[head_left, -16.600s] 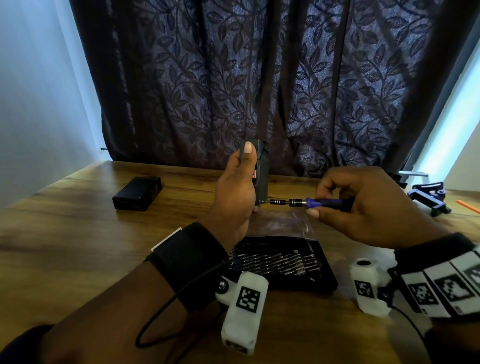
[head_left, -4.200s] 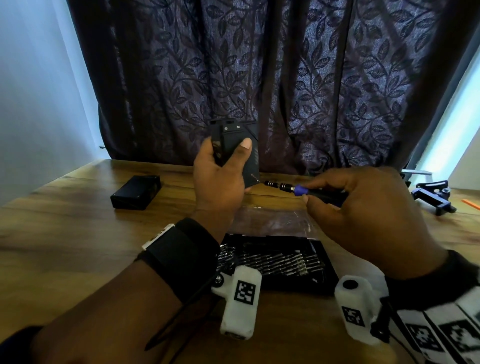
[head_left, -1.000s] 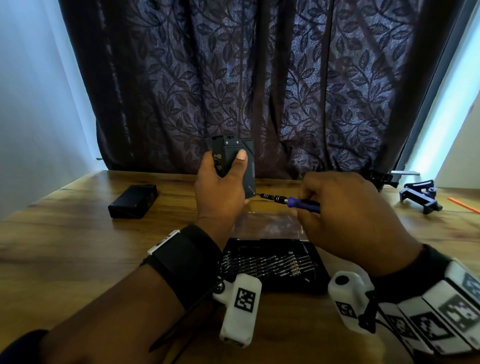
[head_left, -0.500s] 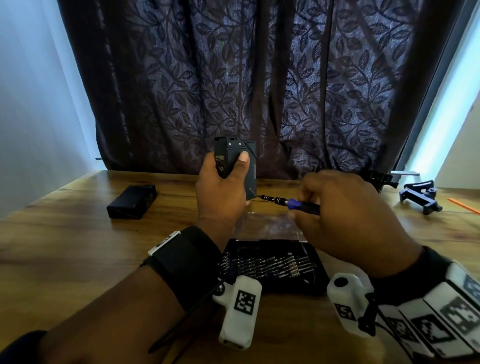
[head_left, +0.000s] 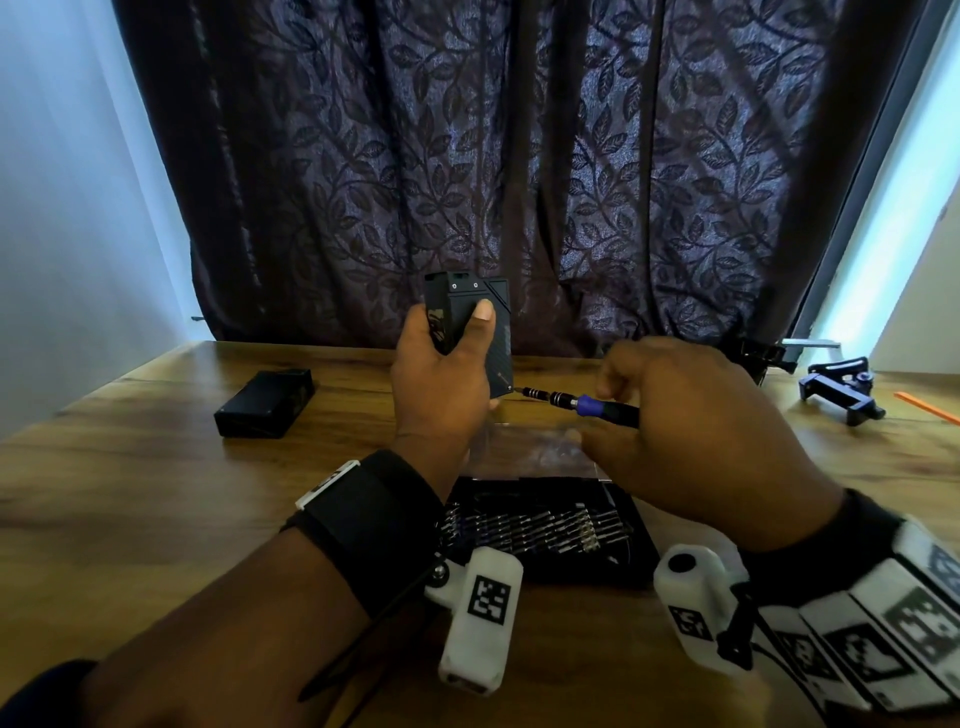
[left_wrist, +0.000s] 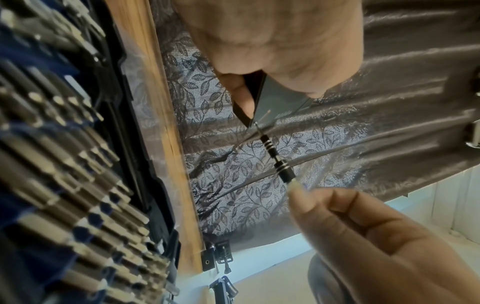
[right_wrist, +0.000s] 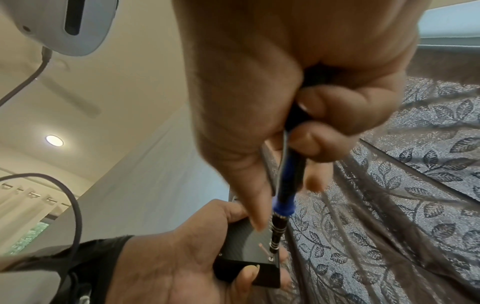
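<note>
Curtain: a dark curtain (head_left: 519, 182) with a leaf pattern hangs across the far side, with pale wall to its left and right.
Table: a wooden table (head_left: 130, 493) runs from the near edge to the foot of the curtain.
Bit case: an open black bit case (head_left: 571, 574) lies near the middle of the table, below the two hands. Rows of metal bits (head_left: 535, 527) lie in it, and its clear lid (head_left: 540, 447) lies flat just beyond it.
Right hand: the right hand (head_left: 691, 431) is raised right of centre. Its fingers are curled round the screwdriver's handle, and the thumb and fingertips pinch it near the blue collar.
Left hand: the left hand (head_left: 441, 384) is raised at centre and wraps the black box. The thumb lies across the box's near face and the fingers are behind it.
Black box: the black box (head_left: 498, 322) is held upright in the air above the far middle of the table, in front of the curtain.
Second box: a second box (head_left: 265, 402), also black, lies flat on the table to the far left, well apart from the hands.
Blue clamp: a blue clamp (head_left: 841, 392) sits at the far right of the table.
Screwdriver: the screwdriver (head_left: 582, 404) lies roughly level and points left. Its tip touches the lower right corner of the black box, at a small screw there.
Orange strip: a thin orange strip (head_left: 924, 405) lies at the far right edge, right of the clamp.
</note>
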